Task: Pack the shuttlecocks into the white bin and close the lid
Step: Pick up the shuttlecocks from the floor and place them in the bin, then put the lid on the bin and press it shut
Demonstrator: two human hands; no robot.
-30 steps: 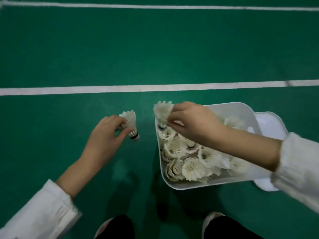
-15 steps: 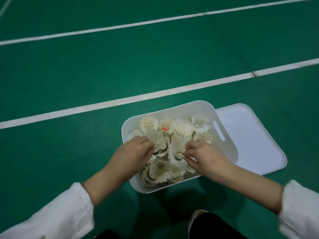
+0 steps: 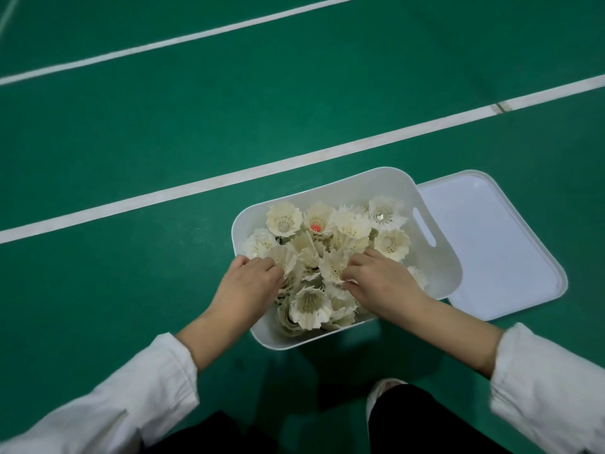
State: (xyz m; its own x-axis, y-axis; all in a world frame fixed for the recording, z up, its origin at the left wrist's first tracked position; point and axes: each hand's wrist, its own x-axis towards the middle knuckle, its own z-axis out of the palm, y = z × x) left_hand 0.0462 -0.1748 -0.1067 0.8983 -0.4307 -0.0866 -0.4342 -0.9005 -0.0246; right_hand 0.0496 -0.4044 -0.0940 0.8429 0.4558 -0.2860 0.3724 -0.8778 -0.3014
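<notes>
White bin (image 3: 435, 204): smooth matte plastic, rectangular, rounded corners, oval handle slot (image 3: 424, 226) cut in its right wall. It sits on a green floor (image 3: 163, 126) with a slightly rubbery look, just on the near side of a painted white line (image 3: 229, 178); a second line (image 3: 196, 36) runs well beyond it.

Shuttlecocks (image 3: 307, 306) fill the bin to the rim in a loose heap. They have cream feather skirts, frilly and frayed at the tips, with a lacy ring pattern inside each cone. Most stand open end up, several tilt. One near the far edge shows a red-orange spot (image 3: 315, 228) in its centre, and one at the far right corner shows a shiny round spot (image 3: 379, 216).

Lid (image 3: 491, 244): white plastic, flat tray shape with a raised lip and rounded corners. It lies off on the floor, touching the bin's right side and partly tucked behind it.

Left hand (image 3: 248, 290) is over the bin's left edge, fingers curled down into the heap. Cannot tell if it grips anything. Right hand (image 3: 383, 283) is over the bin's middle, thumb and fingertips pinching the skirt edge of a tilted shuttlecock (image 3: 332, 268).

White woven sleeves (image 3: 124, 398) cover both forearms. Black trousers (image 3: 425, 421) and a pale shoe tip (image 3: 381, 388) show at the bottom.
</notes>
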